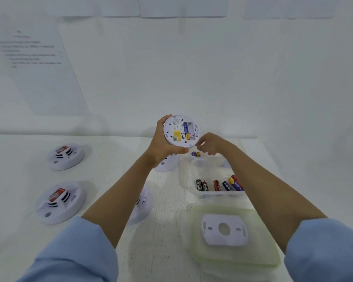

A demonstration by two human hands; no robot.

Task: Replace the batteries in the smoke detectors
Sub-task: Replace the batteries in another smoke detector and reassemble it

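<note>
**Right hand at the open battery bay, detector held up in my left**

My right hand hovers just beside the lower right rim of the smoke detector, fingertips pinched together. Whether they hold anything I cannot tell; nothing shows between them. The detector lies up and to the left of this hand, almost touching it.

My left hand is clamped around the detector from its left side and underneath, thumb across the bottom edge, turning its back face toward me. The battery bay sits right of centre on that face. One blue and gold battery lies in it, long axis running top to bottom, and the slot beside it on the right looks empty. My right hand is the nearer one to that slot and the only free one.

Below my right forearm, on the desk, a clear tray holds several loose batteries, standing side by side. A second tray farther back shows two battery ends. Nearer me, a mounting plate rests on a green-rimmed lid. Two more detectors sit well apart on the left of the desk.

I judge the next move is seating a battery into the empty slot, aligned parallel to its neighbour.
</note>
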